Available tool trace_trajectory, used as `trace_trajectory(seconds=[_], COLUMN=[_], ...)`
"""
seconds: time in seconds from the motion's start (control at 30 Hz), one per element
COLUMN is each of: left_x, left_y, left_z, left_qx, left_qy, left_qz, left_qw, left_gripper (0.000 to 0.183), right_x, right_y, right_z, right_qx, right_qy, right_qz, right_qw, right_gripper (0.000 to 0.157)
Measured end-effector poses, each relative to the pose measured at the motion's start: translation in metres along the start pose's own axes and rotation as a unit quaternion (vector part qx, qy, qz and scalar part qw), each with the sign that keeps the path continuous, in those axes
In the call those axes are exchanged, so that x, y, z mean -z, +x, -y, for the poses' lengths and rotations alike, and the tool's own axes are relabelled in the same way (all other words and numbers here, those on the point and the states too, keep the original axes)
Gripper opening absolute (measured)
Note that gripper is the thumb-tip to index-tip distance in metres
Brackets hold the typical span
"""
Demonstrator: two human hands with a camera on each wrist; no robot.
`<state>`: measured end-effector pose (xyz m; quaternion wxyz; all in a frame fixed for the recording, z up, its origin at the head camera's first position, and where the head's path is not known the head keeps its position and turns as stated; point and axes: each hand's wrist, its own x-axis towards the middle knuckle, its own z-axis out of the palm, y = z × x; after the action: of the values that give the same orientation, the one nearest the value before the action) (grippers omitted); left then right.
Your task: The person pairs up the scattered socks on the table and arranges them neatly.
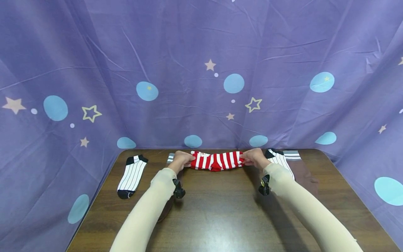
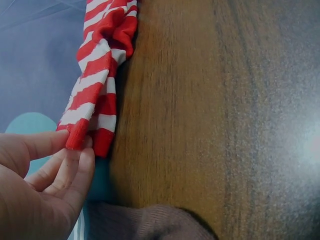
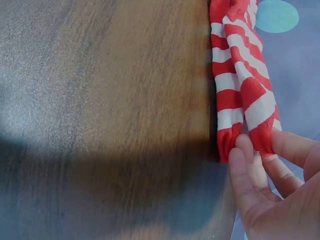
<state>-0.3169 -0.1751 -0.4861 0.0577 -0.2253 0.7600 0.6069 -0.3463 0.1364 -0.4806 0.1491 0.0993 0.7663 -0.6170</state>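
Note:
Red-and-white striped socks [image 1: 217, 161] are stretched sideways between both hands near the table's far edge; two layers show in the wrist views. My left hand [image 1: 182, 159] pinches one end, where thumb and fingers close on the red edge of the nearer layer [image 2: 79, 131]. At the opposite end my right hand [image 1: 256, 158] pinches the fabric between thumb and fingers. The right wrist view shows the two layers [image 3: 257, 95] side by side, slightly bunched. In the head view the middle of the fabric sags a little.
On the wooden table [image 1: 217, 217], a white sock with black stripes [image 1: 131, 176] lies far left. A brown sock [image 1: 166, 210] is partly under my left arm. Beyond my right wrist lie another striped white sock [image 1: 280, 160] and a brown sock [image 1: 304, 176]. A purple curtain [image 1: 176, 119] hangs behind.

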Motion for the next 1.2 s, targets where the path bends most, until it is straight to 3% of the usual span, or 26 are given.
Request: trace_trajectory(seconds=[0.87,1.2], left_x=[0.0002,0.0003], left_y=[0.0029,0.0033], left_z=[0.0001,-0.0006], left_qx=[0.012,0.020], left_qy=[0.015,0.034], left_qz=[-0.014,-0.018], left_qw=[0.9997,0.9990], left_gripper=[0.025,0.027], right_x=[-0.0052,-0.0067], right_y=[-0.0020,-0.0032], right_z=[-0.0032,-0.0042], right_qx=[0.013,0.014], right_qy=[-0.038,-0.050], right_qz=[-0.026,-0.050], right_qw=[0.999,0.997], right_gripper=[0.033,0.028])
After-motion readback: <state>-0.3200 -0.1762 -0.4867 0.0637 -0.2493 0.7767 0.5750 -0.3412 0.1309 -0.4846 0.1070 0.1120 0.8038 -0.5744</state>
